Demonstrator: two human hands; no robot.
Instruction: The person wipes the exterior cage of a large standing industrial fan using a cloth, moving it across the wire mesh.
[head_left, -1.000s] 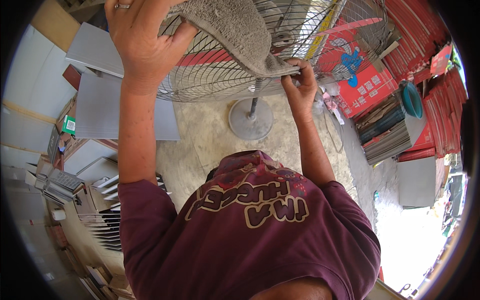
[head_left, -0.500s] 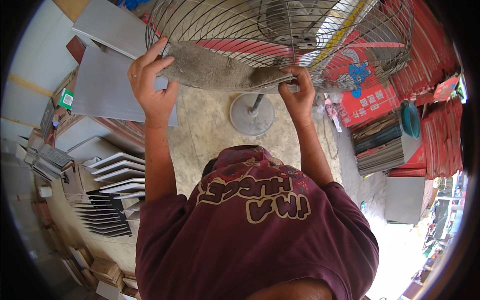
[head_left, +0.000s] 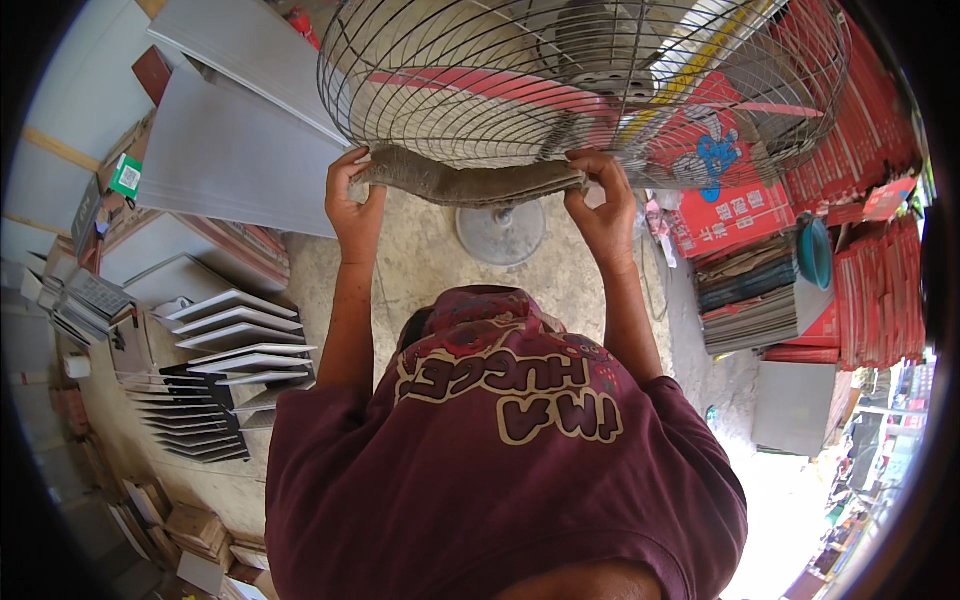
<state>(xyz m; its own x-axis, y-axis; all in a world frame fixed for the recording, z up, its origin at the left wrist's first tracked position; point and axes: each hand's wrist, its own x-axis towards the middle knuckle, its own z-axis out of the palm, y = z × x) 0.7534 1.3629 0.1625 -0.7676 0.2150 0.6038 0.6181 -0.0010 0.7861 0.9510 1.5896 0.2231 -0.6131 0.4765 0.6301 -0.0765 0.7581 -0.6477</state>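
Observation:
A grey-brown cloth (head_left: pixel 462 183), folded into a thick strip, hangs between my two hands and sags a little in the middle. My left hand (head_left: pixel 352 205) pinches its left end between thumb and fingers, while my right hand (head_left: pixel 605 205) grips the right end, where stacked layers show. Just beyond the cloth stands a large floor fan with a dark wire cage (head_left: pixel 470 110) and red blades (head_left: pixel 480 84). Its round grey base (head_left: pixel 498 238) shows on the floor below the cloth. The cloth hides part of the cage's lower edge.
To the left are large grey panels (head_left: pixel 235 150) and a fanned row of white-edged boards (head_left: pixel 240 335). Red flattened cartons (head_left: pixel 880 290) are stacked at right, near a teal basin (head_left: pixel 815 253) and a grey box (head_left: pixel 795 405). Small wooden boxes (head_left: pixel 195 527) sit at lower left.
My left hand has moved right, closer to my right hand, and slightly down. The cloth has gone from a wide spread piece to a shorter, narrower folded strip.

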